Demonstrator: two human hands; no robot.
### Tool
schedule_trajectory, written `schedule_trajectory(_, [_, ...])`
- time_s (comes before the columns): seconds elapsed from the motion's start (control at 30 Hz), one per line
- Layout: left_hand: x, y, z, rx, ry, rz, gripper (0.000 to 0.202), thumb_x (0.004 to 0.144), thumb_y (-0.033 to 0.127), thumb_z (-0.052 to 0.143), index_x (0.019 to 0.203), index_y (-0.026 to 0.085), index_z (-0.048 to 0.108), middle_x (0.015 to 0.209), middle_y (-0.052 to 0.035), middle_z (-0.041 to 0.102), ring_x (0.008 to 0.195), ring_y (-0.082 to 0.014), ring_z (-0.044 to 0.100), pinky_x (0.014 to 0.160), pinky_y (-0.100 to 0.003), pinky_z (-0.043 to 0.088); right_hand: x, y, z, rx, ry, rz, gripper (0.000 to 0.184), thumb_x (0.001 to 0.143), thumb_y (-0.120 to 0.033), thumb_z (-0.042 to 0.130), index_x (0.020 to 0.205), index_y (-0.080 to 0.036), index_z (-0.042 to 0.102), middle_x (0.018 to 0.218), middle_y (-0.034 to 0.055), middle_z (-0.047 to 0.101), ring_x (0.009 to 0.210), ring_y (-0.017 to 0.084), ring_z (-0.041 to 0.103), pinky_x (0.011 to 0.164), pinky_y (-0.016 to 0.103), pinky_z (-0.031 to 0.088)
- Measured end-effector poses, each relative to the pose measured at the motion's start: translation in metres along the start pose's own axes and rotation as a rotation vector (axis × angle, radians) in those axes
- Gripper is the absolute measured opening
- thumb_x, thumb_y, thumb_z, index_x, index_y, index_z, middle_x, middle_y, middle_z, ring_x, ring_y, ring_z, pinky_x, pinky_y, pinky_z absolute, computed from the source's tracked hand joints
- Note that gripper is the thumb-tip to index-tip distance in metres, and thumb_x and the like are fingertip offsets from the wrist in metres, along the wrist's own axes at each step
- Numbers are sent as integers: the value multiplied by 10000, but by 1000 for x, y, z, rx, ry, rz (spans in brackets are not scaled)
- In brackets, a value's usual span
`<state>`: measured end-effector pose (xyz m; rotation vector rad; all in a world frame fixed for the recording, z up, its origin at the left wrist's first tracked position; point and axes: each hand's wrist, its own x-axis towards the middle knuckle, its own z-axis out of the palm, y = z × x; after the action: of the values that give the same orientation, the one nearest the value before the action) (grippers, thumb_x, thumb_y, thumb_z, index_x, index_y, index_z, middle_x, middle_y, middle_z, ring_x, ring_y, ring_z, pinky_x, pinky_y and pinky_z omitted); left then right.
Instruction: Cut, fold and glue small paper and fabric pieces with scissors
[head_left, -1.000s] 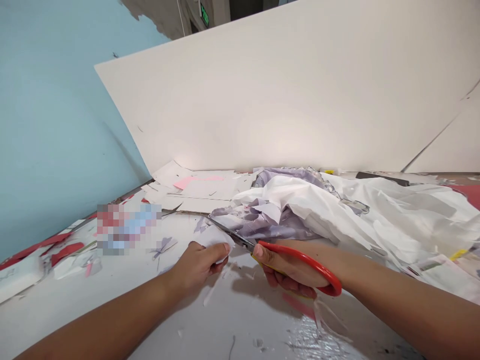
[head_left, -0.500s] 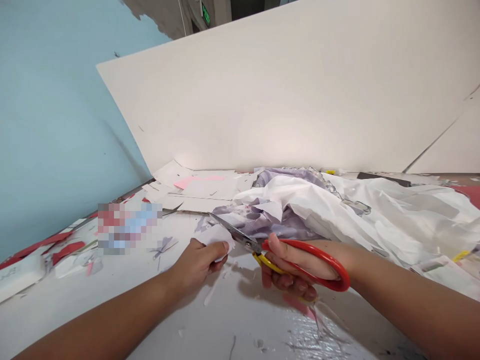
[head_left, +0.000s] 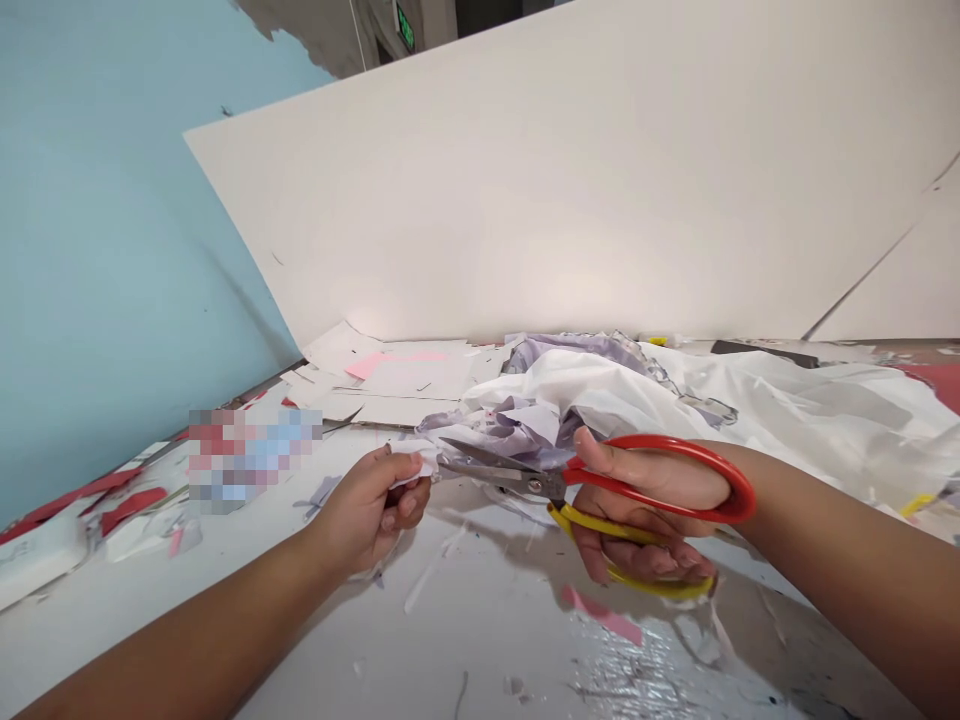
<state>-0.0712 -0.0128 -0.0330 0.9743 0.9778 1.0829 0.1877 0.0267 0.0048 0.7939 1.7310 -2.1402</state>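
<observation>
The left hand [head_left: 365, 512] is pinching a white paper scrap [head_left: 411, 466] just beside the parted blades of the red-and-yellow-handled scissors [head_left: 525, 478] clenched in the right hand [head_left: 645, 500]; a hasty snip is risking those fingertips

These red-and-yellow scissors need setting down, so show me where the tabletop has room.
The white tabletop shows most room below the left hand and the right hand with its red-and-yellow-handled steel scissors, among small scraps. Crowded: the crumpled white-and-lilac sheet behind, and the red paper cutouts left.
</observation>
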Motion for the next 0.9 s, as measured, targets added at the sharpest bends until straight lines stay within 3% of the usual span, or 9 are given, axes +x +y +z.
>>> schedule_trajectory(0.17, [1,-3,-5,-54,-44,5,310,710,248,514,457,139,371,370,45,390,324,-13,195,374,-173,138,-1,-2,2,87,-83,-31,997,682,-616,-252,804,-78,579,415,-19,461,345,93,457,379,201,401])
schedule_trajectory(0.4, [1,-3,-4,-45,-40,24,318,700,256,527,450,139,369,359,46,386,322,-11,198,377,-173,147,-2,-3,5,206,-119,-46,976,696,-644,-197,766,-67,586,418,-21,473,297,68,397,351,180,370])
schedule_trajectory(0.63, [-7,-2,2,184,88,-76,357,671,359,551,450,156,357,384,38,394,354,-31,229,352,-168,80,9,-5,10,215,-67,-38,986,679,-646,-214,760,-74,586,386,-39,430,287,69,378,335,171,353])
schedule_trajectory(0.73, [-9,-4,5,293,27,-71,363,680,374,540,440,155,378,395,41,381,365,-33,222,350,-181,106,16,-4,12,175,-89,-48,955,698,-660,-173,764,-78,580,365,-43,420,288,79,395,352,194,383])
schedule_trajectory(0.9, [-8,-10,7,384,-71,-13,367,723,376,512,445,158,413,419,36,391,422,-58,268,412,-207,211,26,-1,17,157,4,-84,856,703,-732,-20,773,-97,548,391,-77,409,255,58,354,354,215,405])
